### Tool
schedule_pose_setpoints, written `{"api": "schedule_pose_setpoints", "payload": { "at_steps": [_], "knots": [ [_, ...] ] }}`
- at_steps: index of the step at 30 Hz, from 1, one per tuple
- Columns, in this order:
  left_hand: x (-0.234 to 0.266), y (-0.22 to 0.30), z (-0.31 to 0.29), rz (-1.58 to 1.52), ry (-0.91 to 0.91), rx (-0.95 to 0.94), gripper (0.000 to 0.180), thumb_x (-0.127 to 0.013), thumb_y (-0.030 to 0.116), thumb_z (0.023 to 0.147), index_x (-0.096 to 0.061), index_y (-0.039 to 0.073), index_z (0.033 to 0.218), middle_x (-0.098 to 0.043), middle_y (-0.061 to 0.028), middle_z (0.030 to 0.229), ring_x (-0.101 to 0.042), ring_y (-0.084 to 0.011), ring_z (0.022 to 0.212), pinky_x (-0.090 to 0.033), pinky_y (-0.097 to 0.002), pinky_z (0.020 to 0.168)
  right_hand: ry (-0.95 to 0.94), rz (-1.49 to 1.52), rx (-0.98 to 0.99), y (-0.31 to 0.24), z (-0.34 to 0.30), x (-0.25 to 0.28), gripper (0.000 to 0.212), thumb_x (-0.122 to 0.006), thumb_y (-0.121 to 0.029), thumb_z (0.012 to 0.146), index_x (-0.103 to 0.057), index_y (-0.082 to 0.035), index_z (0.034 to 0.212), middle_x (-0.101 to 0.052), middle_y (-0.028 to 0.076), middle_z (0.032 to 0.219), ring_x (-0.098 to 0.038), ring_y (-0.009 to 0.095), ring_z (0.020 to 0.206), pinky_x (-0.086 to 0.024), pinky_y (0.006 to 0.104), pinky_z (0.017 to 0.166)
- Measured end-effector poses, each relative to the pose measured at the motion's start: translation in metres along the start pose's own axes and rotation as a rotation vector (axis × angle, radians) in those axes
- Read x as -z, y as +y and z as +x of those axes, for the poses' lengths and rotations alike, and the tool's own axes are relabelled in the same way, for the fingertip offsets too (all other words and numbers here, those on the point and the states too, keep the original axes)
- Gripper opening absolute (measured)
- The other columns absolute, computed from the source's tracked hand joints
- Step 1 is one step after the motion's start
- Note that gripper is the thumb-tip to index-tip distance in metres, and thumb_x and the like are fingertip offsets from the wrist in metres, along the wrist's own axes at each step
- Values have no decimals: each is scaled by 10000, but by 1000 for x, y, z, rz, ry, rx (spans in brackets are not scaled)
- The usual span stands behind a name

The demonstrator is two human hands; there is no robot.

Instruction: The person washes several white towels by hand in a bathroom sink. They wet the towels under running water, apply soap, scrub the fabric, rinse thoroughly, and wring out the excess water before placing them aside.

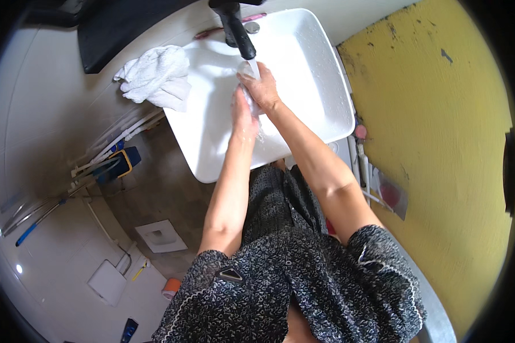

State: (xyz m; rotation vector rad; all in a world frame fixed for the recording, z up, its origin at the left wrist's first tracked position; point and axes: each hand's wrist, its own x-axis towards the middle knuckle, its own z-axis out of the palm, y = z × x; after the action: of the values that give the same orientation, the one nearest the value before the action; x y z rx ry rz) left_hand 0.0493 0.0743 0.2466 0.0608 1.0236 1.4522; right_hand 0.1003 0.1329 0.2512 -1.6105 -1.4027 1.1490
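Both my hands are over the white sink [309, 74], beneath the black tap [245, 43], from which water runs. Between them is a clear, rounded container [246, 70], perhaps a drinking glass; its exact kind is hard to make out. My right hand [261, 90] is wrapped around its upper part, right in the stream. Lower and to the left, my left hand [244, 113] is closed against its side. Water drips off below the hands. Much of the container is hidden by my fingers.
A white towel [156, 77] drapes over the sink's left rim. A pink toothbrush-like stick [254, 18] lies behind the tap. A yellow wall [435, 114] stands close on the right. At lower left are a dark blue bucket [123, 162] and a floor squat toilet [161, 236].
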Motion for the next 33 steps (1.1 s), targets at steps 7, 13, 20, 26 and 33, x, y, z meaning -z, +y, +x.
{"api": "schedule_pose_setpoints", "payload": {
  "at_steps": [7,13,20,26,33],
  "knots": [
    [11,19,9,-327,-196,59,584,-336,491,1001,-292,127,1455,-378,-84,1424,-407,-220,1283,-348,-391,1081,-157,-224,428,-13,-43,2,495,-536,-300,854,-555,-71,1292,-522,249,1314,-409,385,1309,-280,493,1100],
    [-11,23,-1,90,83,128,566,-370,466,994,-405,66,1392,-486,-106,1358,-470,-209,1251,-403,-342,1040,-159,175,-226,-17,-22,12,698,-507,-401,889,-381,75,1383,-393,314,1407,-326,407,1363,-203,444,1150],
    [-9,21,-9,227,93,139,685,-463,540,942,-356,63,1420,-424,-101,1406,-473,-208,1231,-394,-325,1007,-138,-234,86,10,-14,11,441,-518,-261,905,-525,-31,1281,-550,298,1243,-529,430,1166,-300,465,1097],
    [22,75,-31,450,110,-219,293,-758,50,787,-585,-25,1011,-630,-56,952,-579,-123,884,-460,-278,832,-44,412,-281,-14,4,90,403,-702,23,781,-627,-26,1174,-659,109,1006,-630,197,874,-505,279,790],
    [33,104,-39,540,271,-545,364,-684,-51,808,-557,37,1138,-542,-119,1136,-515,-190,1073,-422,-307,929,-54,691,-171,-13,0,146,349,-658,22,804,-647,-16,1151,-664,91,1029,-621,145,899,-482,243,835]
  ]
}}
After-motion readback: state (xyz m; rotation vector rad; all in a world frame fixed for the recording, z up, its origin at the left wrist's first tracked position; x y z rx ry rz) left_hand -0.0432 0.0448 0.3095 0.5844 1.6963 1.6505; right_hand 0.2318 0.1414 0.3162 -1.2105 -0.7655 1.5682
